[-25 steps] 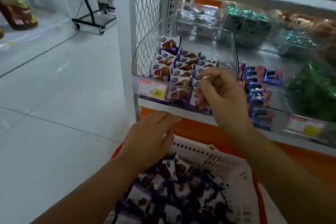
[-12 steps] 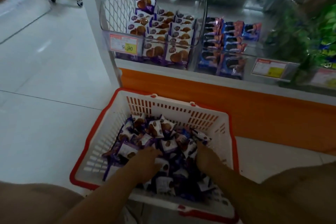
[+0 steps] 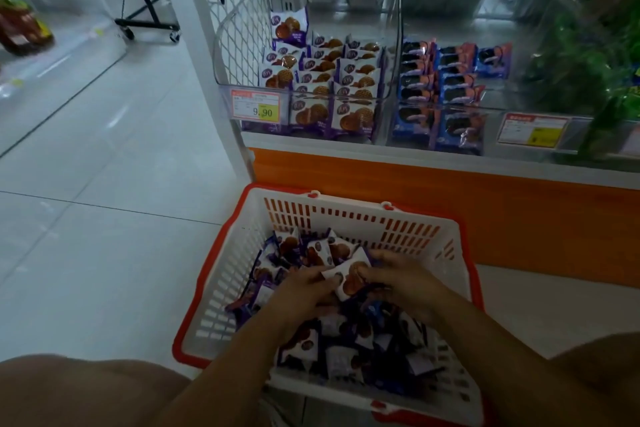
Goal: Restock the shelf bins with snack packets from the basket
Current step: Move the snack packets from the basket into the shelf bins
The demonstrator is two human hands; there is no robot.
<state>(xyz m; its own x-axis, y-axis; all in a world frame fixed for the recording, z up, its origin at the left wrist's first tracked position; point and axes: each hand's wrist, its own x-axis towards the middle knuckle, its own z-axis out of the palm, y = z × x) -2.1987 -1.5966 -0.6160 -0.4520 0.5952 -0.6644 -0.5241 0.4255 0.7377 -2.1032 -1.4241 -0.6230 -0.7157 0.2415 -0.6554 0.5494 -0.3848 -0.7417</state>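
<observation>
Here, left hand (image 3: 304,291) and right hand (image 3: 398,282) pinched one snack packet (image 3: 350,278) over the basket (image 3: 346,215), at six o'clock from the shelf bin (image 3: 239,62). It looked light, slick-wrapped and brittle inside, best held by its edges.

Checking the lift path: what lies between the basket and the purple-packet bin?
Head view: the shelf's orange base panel and white ledge; nothing else.
</observation>
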